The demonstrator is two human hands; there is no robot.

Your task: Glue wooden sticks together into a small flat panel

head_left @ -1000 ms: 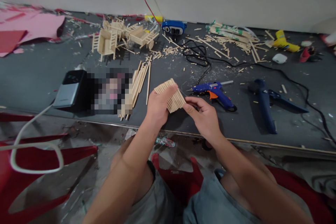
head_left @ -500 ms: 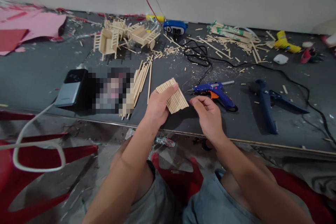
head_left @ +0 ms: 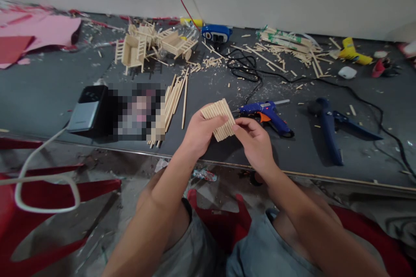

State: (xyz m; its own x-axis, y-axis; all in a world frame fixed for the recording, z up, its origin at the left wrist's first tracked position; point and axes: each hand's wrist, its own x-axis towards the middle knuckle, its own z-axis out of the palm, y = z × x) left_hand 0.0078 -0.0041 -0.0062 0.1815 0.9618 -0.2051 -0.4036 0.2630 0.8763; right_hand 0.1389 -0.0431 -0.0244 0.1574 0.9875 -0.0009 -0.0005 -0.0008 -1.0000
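left hand (head_left: 199,134): grips the stick panel (head_left: 214,110), thumb across its face | right hand (head_left: 258,143): pinches its right edge | stick panel: just left of the glue gun (head_left: 269,114), over the table (head_left: 201,84) | loose sticks (head_left: 173,99): farther left of the glue gun | blue-handled tool (head_left: 330,132): right of it

The stick panel (head_left: 220,109) blocks near centre; loose sticks (head_left: 173,100) block left. Bare table (head_left: 302,151) opens between glue gun (head_left: 268,112) and blue cutter (head_left: 330,125), right.
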